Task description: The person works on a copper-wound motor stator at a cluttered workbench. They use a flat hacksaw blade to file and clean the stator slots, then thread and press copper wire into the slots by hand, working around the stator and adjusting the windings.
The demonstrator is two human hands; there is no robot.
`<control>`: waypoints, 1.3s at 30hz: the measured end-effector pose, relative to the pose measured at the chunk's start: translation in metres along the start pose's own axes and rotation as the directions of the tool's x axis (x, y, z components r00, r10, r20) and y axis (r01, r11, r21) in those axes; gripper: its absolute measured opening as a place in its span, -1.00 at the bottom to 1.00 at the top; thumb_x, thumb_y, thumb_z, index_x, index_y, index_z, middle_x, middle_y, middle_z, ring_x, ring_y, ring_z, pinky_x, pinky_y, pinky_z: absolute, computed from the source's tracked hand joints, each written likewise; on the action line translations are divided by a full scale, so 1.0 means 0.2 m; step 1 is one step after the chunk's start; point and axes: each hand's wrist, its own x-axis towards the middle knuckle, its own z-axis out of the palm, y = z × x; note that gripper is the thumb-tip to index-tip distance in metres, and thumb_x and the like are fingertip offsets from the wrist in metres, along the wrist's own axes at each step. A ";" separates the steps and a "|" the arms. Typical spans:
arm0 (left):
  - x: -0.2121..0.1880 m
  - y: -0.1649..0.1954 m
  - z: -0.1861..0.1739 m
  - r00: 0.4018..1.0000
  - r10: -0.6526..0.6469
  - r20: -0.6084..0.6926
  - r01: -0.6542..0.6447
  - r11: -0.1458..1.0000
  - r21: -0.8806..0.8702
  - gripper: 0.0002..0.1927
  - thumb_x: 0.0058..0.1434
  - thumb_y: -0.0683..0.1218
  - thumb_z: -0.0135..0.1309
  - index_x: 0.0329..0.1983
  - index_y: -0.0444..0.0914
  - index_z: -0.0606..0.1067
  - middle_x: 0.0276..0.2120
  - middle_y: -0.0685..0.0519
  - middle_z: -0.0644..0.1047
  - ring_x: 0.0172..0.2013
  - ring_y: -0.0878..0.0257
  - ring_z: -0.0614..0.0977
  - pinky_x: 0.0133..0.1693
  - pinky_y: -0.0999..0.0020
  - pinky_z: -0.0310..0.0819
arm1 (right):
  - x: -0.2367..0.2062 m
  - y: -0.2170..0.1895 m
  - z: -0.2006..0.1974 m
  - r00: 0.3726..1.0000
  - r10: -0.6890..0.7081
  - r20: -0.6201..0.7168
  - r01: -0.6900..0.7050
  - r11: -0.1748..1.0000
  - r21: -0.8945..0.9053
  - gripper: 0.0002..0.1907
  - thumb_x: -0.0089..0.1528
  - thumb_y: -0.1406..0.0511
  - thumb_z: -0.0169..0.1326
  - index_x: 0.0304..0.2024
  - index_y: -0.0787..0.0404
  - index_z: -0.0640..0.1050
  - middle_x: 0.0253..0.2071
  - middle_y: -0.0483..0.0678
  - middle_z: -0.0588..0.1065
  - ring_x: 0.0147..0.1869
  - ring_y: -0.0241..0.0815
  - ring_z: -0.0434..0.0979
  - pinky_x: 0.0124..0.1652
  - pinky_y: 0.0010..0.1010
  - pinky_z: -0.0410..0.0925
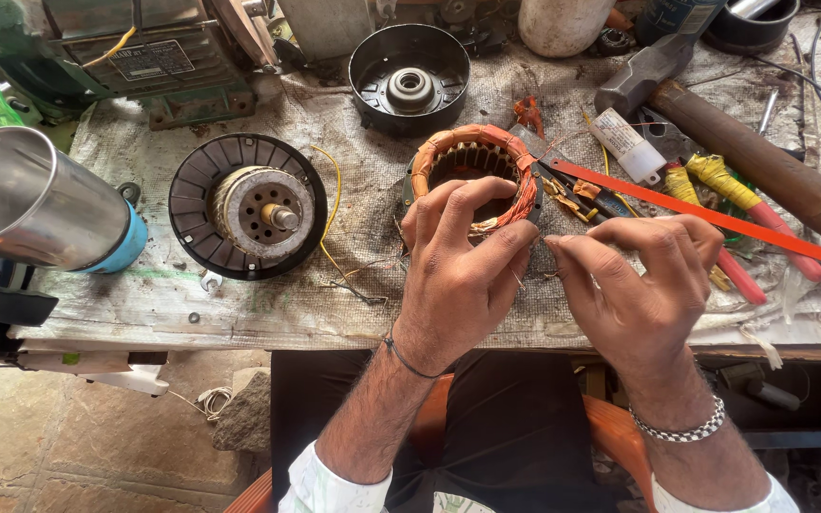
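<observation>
A round motor stator (472, 163) with copper windings wrapped in orange tape lies on the cloth-covered bench (268, 304). My left hand (463, 261) rests on its near rim, fingers curled over the windings. Just to the right, my right hand (639, 280) pinches something thin between thumb and forefinger, close to the left fingertips; a fine wire seems to run there, but it is too small to be sure. The stator's near side is hidden under my left hand.
A black rotor disc with a shaft (247, 204) lies left of the stator, a black end cover (410, 76) behind it. To the right are a hammer (734, 142), an orange strip (715, 217), pliers with red-yellow handles (743, 204) and a white tube (624, 142). A metal cylinder (26, 199) lies far left.
</observation>
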 end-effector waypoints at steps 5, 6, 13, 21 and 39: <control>0.00 0.00 0.00 1.000 -0.001 -0.002 0.001 1.000 0.006 -0.75 0.22 -0.14 0.34 -0.06 -0.06 0.59 0.19 0.10 0.41 0.31 0.08 0.37 0.35 -0.01 0.14 | 0.02 -0.01 0.00 0.999 0.031 0.025 -0.032 0.999 0.029 -0.87 0.33 0.34 0.38 -0.09 0.10 0.68 -0.11 -0.18 0.53 -0.08 -0.22 0.48 0.09 -0.27 0.19; 0.01 0.00 0.00 1.000 0.002 -0.003 -0.002 1.000 0.012 -0.76 0.23 -0.14 0.34 -0.06 -0.06 0.59 0.19 0.10 0.41 0.32 0.08 0.36 0.36 0.00 0.13 | 0.03 -0.02 0.00 0.998 0.048 0.040 -0.050 0.998 0.046 -0.88 0.34 0.34 0.36 -0.09 0.11 0.68 -0.10 -0.18 0.54 -0.09 -0.24 0.48 0.09 -0.27 0.19; 0.00 -0.01 0.01 1.000 0.009 0.001 -0.009 1.000 0.014 -0.77 0.24 -0.14 0.34 -0.07 -0.06 0.59 0.19 0.10 0.42 0.31 0.10 0.37 0.34 0.00 0.14 | 0.07 -0.01 0.00 0.959 0.178 0.219 -0.227 0.948 0.223 -0.94 0.36 0.35 0.19 -0.13 0.20 0.59 -0.05 -0.08 0.51 0.07 -0.09 0.48 0.16 -0.22 0.23; 0.00 -0.01 0.01 1.000 0.001 -0.003 -0.001 1.000 0.002 -0.77 0.24 -0.14 0.34 -0.08 -0.06 0.59 0.19 0.10 0.41 0.32 0.10 0.37 0.34 -0.01 0.16 | 0.04 0.01 0.04 0.999 0.021 0.028 -0.022 0.999 0.041 -0.86 0.36 0.33 0.29 -0.09 0.17 0.58 -0.04 -0.13 0.51 -0.03 -0.19 0.47 0.10 -0.25 0.20; 0.00 0.00 0.00 1.000 0.007 0.006 -0.007 1.000 0.023 -0.77 0.23 -0.14 0.34 -0.07 -0.06 0.59 0.19 0.11 0.42 0.32 0.11 0.37 0.36 0.00 0.14 | 0.06 -0.01 0.00 0.971 0.156 0.184 -0.190 0.965 0.184 -0.89 0.31 0.28 0.28 -0.18 0.16 0.62 -0.09 -0.16 0.54 -0.01 -0.18 0.53 0.16 -0.23 0.14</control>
